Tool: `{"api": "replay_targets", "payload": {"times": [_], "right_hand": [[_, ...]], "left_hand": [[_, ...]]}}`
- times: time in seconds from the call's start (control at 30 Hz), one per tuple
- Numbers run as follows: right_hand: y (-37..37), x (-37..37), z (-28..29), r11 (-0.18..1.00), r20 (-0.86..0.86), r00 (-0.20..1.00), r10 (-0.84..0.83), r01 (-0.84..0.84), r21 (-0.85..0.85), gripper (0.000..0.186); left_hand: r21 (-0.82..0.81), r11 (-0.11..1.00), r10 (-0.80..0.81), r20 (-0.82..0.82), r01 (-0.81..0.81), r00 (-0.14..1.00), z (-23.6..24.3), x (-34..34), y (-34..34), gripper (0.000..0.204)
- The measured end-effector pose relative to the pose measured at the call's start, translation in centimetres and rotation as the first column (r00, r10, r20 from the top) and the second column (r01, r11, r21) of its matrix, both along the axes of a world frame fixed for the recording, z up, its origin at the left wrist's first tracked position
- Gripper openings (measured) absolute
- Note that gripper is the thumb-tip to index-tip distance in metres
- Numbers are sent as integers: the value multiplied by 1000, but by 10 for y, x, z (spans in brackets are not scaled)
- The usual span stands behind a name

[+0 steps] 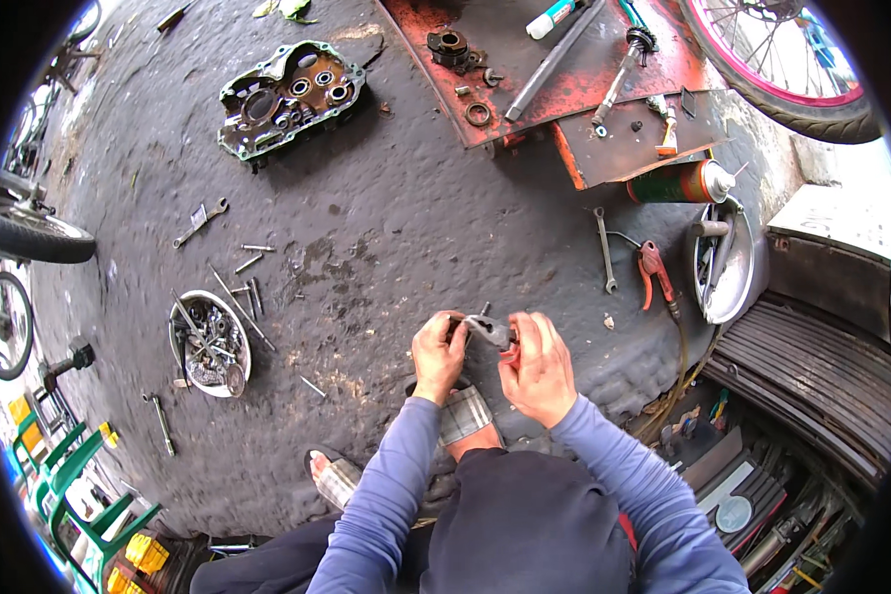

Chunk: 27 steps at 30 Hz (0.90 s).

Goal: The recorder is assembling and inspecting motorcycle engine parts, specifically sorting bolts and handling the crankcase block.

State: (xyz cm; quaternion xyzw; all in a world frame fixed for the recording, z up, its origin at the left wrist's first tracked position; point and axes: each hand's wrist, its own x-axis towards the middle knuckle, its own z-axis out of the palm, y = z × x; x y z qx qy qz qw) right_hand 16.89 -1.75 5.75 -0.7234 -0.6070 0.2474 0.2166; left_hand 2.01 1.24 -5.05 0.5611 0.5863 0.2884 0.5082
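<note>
Small metal part (489, 333) was right of the white bowl (247, 346), held up over the floor (416, 218). Left hand (437, 354) pinched its left end; right hand (542, 371) gripped its right end, fingers curled. Best handling, judged: one hand steady, the other turning lightly, kept low in case of a slip. Part looked silvery grey, irregular, curved; finer detail too small to tell. Beyond the bowl, rightward: open engine casing (292, 99).
</note>
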Motion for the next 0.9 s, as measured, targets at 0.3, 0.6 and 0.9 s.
{"api": "replay_targets", "payload": {"times": [0.3,0.6,0.9], "right_hand": [[42,21,9,891,377,808,453,-399,-215,34],[29,10,-1,959,178,942,284,-280,-48,43],[-31,52,-41,693,-219,958,187,-287,-662,30]], "left_hand": [[-19,1000,19,-67,-20,998,-2,3,-1,9],[-42,999,-1,-35,0,999,-15,-4,-2,10],[-149,983,-105,40,110,994,14,0,11,12]]}}
